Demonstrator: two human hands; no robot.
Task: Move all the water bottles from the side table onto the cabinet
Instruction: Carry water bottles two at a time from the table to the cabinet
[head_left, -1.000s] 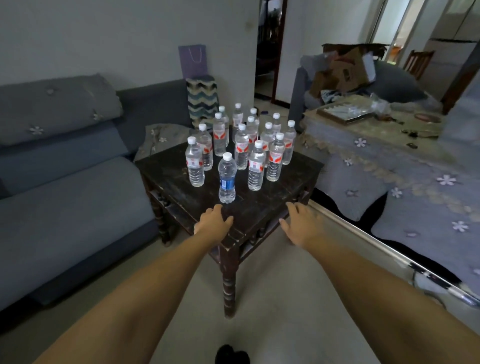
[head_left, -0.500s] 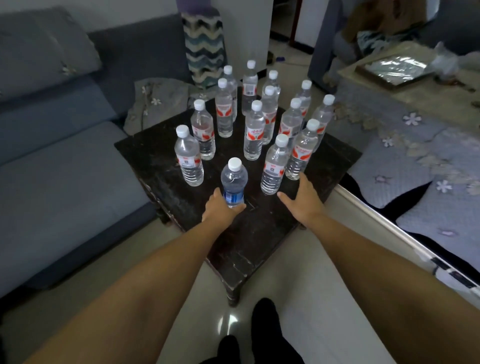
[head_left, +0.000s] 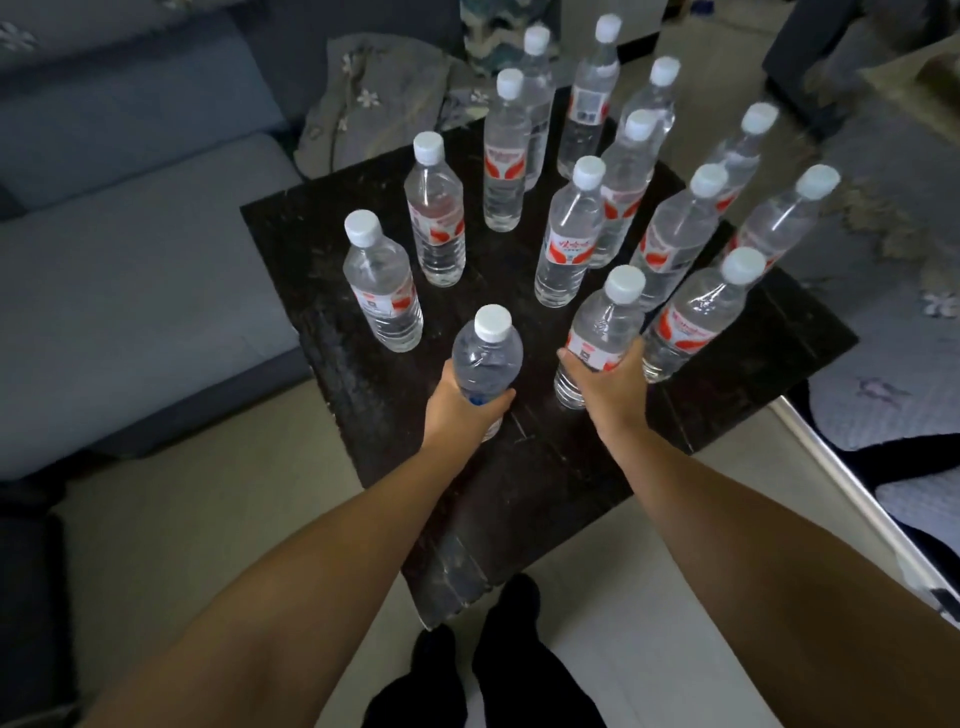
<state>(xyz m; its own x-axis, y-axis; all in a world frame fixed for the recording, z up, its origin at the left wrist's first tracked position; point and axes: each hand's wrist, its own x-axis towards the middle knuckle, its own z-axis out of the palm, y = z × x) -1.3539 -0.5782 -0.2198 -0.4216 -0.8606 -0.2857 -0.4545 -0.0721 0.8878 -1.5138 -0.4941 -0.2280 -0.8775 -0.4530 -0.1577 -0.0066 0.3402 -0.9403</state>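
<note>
Several clear water bottles with white caps stand upright on a dark wooden side table (head_left: 332, 270). My left hand (head_left: 460, 410) is wrapped around the lower part of the nearest bottle, a blue-labelled bottle (head_left: 485, 358). My right hand (head_left: 608, 382) grips a red-labelled bottle (head_left: 602, 327) just to the right of it. Both bottles stand on the table top. Two more red-labelled bottles (head_left: 384, 288) (head_left: 435, 213) stand to the left, and the rest cluster behind and to the right. The cabinet is out of view.
A grey-blue sofa (head_left: 130, 260) runs along the left, with a grey floral cloth (head_left: 374, 98) behind the table. A bed with a floral cover (head_left: 893, 322) and a metal rail (head_left: 857, 499) lies on the right. My dark shoes (head_left: 483, 649) stand on the pale floor below the table's near corner.
I have stepped closer and my view has tilted down over the table. Both hands moved forward from the table's edge and closed on the two front bottles.
</note>
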